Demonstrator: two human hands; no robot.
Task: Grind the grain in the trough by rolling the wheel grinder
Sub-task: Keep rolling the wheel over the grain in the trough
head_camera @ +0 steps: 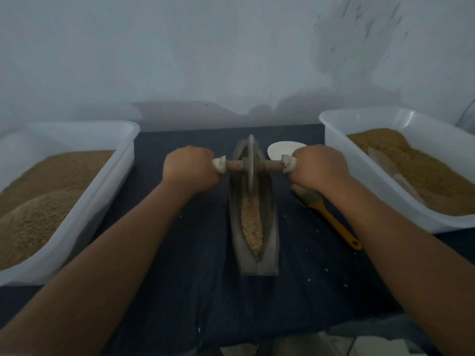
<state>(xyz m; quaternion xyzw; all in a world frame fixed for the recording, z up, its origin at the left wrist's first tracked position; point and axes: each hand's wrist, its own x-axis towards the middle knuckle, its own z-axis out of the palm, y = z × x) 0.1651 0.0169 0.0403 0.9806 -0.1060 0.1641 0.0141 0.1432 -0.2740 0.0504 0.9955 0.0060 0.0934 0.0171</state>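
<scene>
The left hand and the right hand each grip one axle end of the wheel grinder, which stands in the far half of the trough at the middle of the desk. The grain lies nearer, so the person should probably press evenly and roll straight toward the near edge.

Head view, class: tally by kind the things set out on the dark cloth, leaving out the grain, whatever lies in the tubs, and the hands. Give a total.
white tubs: 2
trough: 1
wheel grinder: 1
brush: 1
white dish: 1
total: 6
</scene>
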